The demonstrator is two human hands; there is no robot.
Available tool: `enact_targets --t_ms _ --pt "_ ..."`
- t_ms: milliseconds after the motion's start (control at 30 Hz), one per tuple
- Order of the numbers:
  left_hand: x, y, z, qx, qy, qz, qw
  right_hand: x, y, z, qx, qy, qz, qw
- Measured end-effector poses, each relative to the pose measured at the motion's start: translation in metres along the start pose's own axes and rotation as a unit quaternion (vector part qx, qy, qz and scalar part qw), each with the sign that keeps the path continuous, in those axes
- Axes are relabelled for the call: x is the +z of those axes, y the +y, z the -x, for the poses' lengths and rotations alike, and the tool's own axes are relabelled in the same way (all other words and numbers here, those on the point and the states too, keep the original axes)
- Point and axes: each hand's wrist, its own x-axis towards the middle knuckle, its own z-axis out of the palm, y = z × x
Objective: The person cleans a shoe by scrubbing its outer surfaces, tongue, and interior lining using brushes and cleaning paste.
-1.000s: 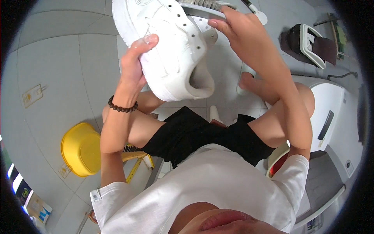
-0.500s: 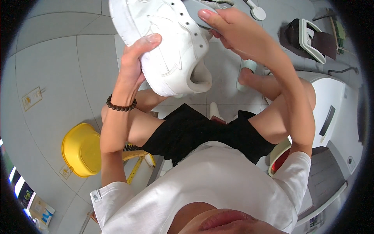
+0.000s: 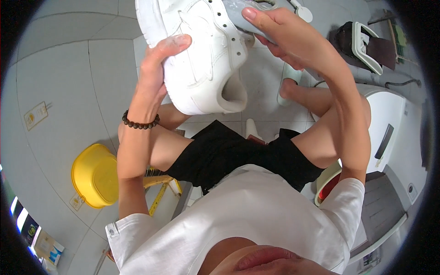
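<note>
A white sneaker without laces in its eyelets is held up in front of me, its heel opening toward me. My left hand grips it by the sole side, with the thumb lying on the upper. Whitish wet smears show on that thumb. My right hand is closed around a smooth grey tool, thumb on top. The tool lies against the eyelet row and has whitish foam on it; its underside is hidden, so its exact kind is unclear. The sneaker's toe is cut off by the upper edge.
A yellow basin leans by the left wall near a yellow stool. At right stand a white appliance-like box and a bin. A red-lined tub sits beside my right thigh. A white shower head lies beyond my right hand.
The sneaker has shifted and turned slightly in my left hand. My right hand has moved a little to the right and toward me with the grey tool, and more foam shows.
</note>
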Motion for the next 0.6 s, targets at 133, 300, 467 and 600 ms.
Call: enact_targets --t_ms 133,300,467,600 --pt "-0.025 0.008 -0.007 0.006 0.04 0.094 0.995 -0.009 -0.002 0.008 0.043 -0.087 0.01 0.995" --pt "-0.018 0.0 -0.003 -0.007 0.015 0.119 0.993 -0.007 0.001 0.004 0.007 -0.028 0.02 0.999" --pt "-0.016 0.001 -0.01 -0.011 -0.033 0.131 0.991 -0.007 0.018 -0.002 -0.014 0.058 -0.012 0.998" --pt "-0.026 0.01 -0.003 0.028 -0.001 0.127 0.992 -0.005 -0.01 0.015 0.049 -0.064 0.024 0.996"
